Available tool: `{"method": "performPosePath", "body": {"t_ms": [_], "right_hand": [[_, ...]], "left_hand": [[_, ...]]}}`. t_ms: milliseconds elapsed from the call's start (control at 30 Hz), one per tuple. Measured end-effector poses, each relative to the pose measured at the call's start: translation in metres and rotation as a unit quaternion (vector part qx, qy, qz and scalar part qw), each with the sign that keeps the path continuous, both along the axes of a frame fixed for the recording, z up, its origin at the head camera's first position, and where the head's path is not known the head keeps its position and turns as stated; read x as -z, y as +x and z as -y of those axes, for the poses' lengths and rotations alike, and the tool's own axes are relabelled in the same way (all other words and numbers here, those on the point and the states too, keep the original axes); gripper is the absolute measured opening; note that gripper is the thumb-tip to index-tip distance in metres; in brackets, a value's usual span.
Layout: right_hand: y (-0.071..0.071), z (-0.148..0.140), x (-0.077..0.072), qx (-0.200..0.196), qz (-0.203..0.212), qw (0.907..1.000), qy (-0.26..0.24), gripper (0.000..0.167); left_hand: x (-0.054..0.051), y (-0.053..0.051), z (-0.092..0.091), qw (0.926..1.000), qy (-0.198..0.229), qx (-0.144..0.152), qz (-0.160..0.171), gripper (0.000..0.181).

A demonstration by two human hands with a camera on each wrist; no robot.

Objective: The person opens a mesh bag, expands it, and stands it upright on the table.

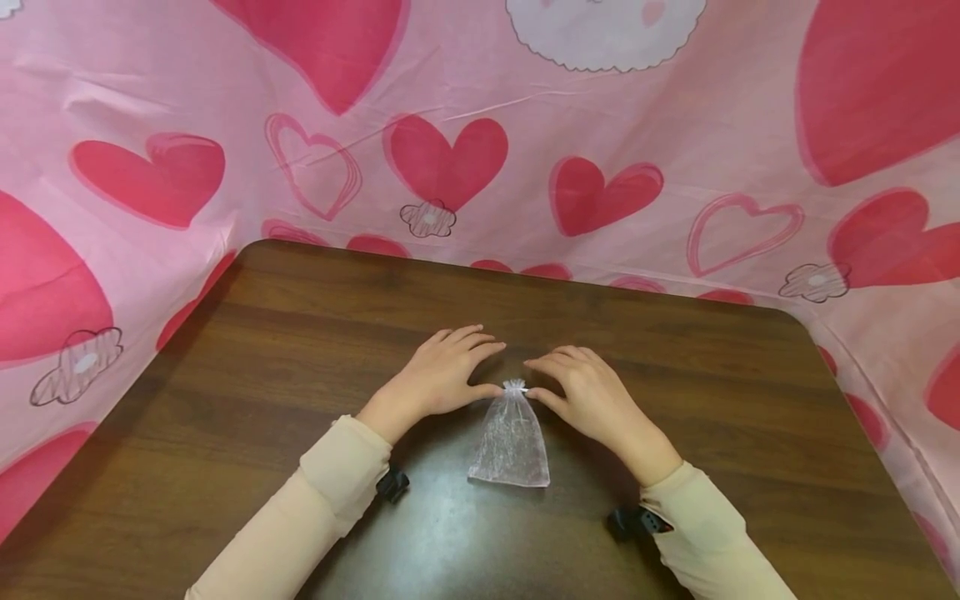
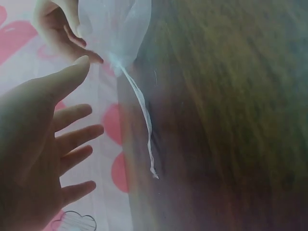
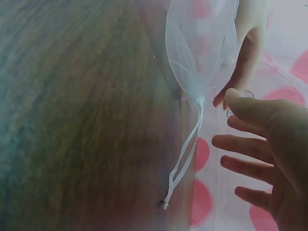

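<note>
A small, sheer white organza drawstring bag lies flat around the middle of the dark brown, wood-grained table, its gathered neck toward the far edge and its broad, straight bottom toward the near edge. The person's left hand is on the side of the bag facing the table's left edge, thumb and fingers spread wide, the thumb tip right by the neck. Opposite it, the right hand also has its thumb well parted from loosely extended fingers, the thumb tip at the neck too; I can't tell whether either thumb actually touches the fabric. Neither hand grips anything. From the neck trails a thin, twisted white cord on the left hand's side, and a narrow white cord loop with a knotted end on the right hand's. Both forearms wear cream-coloured long sleeves. Past the far edge and both far corners hangs a pink cloth backdrop printed with red hearts and little sketched clouds.
</note>
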State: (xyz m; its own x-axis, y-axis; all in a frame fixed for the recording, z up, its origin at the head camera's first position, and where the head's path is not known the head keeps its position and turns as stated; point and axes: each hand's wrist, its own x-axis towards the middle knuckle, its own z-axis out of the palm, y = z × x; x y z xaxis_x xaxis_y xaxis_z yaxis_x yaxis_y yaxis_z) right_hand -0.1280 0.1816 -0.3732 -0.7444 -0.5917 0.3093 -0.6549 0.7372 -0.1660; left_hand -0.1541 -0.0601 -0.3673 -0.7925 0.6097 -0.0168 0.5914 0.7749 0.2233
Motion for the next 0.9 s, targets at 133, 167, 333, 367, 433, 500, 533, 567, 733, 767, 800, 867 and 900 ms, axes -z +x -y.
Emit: {"method": "performPosePath", "body": {"t_ms": [133,167,333,367,433,500,533,567,733,767,800,867,900], "right_hand": [[-0.001,0.003,0.001,0.011,0.026,0.9995,-0.015,0.035],[-0.001,0.003,0.001,0.016,0.036,0.9991,-0.017,0.034],[0.002,0.007,0.001,0.060,0.100,0.9930,-0.018,0.030],[0.003,0.008,0.001,0.067,0.113,0.9911,-0.016,0.030],[0.003,0.011,0.001,0.080,0.139,0.9869,-0.014,0.030],[0.003,0.014,0.001,0.087,0.159,0.9833,-0.010,0.030],[0.003,0.015,0.002,0.089,0.165,0.9821,-0.008,0.029],[0.003,0.016,0.003,0.091,0.170,0.9812,-0.006,0.028],[0.004,0.023,0.006,0.097,0.179,0.9790,0.001,0.020],[0.004,0.023,0.006,0.097,0.179,0.9790,0.001,0.019],[0.004,0.024,0.006,0.097,0.178,0.9792,0.001,0.018],[0.003,0.025,0.007,0.096,0.175,0.9798,0.000,0.017],[0.003,0.025,0.007,0.096,0.174,0.9800,0.000,0.017]], "left_hand": [[0.001,-0.002,-0.002,0.9998,0.010,-0.002,0.015,0.060],[0.001,-0.002,-0.002,0.9997,0.016,-0.001,0.021,0.057],[0.003,-0.001,-0.010,0.9984,0.023,0.002,0.051,0.045],[0.003,-0.001,-0.011,0.9983,0.020,0.001,0.055,0.045],[0.004,-0.001,-0.014,0.9981,0.010,-0.003,0.061,0.043],[0.004,-0.001,-0.016,0.9978,0.003,-0.006,0.066,0.042],[0.004,-0.001,-0.017,0.9976,0.000,-0.007,0.069,0.041],[0.004,-0.001,-0.018,0.9973,-0.004,-0.008,0.073,0.040],[0.003,0.001,-0.021,0.9954,-0.014,-0.008,0.094,0.035],[0.002,0.001,-0.021,0.9952,-0.016,-0.008,0.096,0.035],[0.002,0.001,-0.022,0.9951,-0.015,-0.007,0.097,0.033],[0.002,0.001,-0.023,0.9951,-0.014,-0.008,0.097,0.031],[0.001,0.002,-0.023,0.9950,-0.014,-0.009,0.098,0.030]]}}
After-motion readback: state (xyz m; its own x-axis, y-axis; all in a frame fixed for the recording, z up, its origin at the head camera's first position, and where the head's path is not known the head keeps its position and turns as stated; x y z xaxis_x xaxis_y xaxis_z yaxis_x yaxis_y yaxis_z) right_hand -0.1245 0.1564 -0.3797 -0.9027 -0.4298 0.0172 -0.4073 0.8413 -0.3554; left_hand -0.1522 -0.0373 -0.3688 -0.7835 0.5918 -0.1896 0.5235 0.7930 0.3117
